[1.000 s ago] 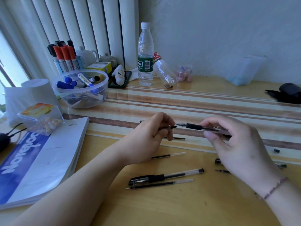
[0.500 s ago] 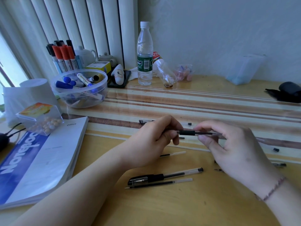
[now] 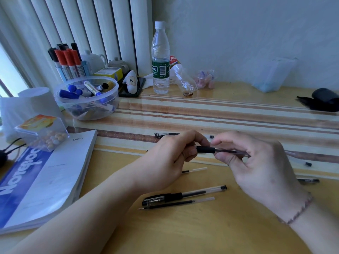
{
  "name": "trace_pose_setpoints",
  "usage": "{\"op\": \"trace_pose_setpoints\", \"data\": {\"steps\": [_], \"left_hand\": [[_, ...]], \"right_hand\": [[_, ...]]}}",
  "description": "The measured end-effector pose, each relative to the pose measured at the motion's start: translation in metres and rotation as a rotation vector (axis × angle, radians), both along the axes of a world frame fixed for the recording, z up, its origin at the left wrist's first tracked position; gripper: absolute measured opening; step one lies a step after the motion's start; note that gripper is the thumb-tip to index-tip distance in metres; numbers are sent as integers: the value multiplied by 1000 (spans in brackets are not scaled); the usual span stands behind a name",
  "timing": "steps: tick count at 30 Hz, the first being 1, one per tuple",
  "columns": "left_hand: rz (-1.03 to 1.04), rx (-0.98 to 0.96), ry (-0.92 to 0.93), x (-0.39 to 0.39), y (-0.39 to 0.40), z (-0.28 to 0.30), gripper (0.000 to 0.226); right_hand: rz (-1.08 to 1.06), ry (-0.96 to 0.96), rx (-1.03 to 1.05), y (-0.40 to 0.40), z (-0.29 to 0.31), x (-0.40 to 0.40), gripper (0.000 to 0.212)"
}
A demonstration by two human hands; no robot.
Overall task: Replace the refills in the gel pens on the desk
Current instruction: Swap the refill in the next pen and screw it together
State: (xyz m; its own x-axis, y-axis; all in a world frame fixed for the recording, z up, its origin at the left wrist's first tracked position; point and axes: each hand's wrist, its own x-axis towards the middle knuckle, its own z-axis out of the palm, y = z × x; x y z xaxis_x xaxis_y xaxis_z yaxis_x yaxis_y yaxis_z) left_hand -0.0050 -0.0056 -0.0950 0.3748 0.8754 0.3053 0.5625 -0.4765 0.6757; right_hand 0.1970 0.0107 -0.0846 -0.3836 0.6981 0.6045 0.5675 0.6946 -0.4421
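Over the middle of the desk I hold a gel pen (image 3: 211, 150) with a clear barrel and black grip between both hands. My right hand (image 3: 256, 162) pinches the clear barrel. My left hand (image 3: 176, 153) curls round the pen's tip end, and the tip piece is hidden under the fingers. Below lie a capped black gel pen (image 3: 183, 194) and a loose refill (image 3: 176, 203). Another refill (image 3: 195, 170) pokes out from under my left hand. A further pen (image 3: 166, 134) lies behind my left hand.
A thick notebook (image 3: 42, 178) lies at the left. A clear bowl of markers (image 3: 88, 98), a marker holder (image 3: 67, 61) and a water bottle (image 3: 160, 59) stand behind. Small pen parts (image 3: 308, 164) and a pen (image 3: 308, 180) lie right. A black object (image 3: 322, 99) sits far right.
Both hands came together: the gap between the tip piece in my left hand and the barrel has closed, and the left fingers now cover the pen's front end.
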Motion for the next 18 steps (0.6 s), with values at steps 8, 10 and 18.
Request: {"op": "trace_pose_setpoints", "data": {"steps": [8,10,18], "left_hand": [[86,126,115,-9,7,4,12],[133,148,148,-12,7,5,10],[194,51,355,-21,7,5,11]], "right_hand": [[49,-89,-89,8,-4,1,33],[-44,-67,-47,15,3,13,31],[-276,450,-246,39,35,73,6]]}}
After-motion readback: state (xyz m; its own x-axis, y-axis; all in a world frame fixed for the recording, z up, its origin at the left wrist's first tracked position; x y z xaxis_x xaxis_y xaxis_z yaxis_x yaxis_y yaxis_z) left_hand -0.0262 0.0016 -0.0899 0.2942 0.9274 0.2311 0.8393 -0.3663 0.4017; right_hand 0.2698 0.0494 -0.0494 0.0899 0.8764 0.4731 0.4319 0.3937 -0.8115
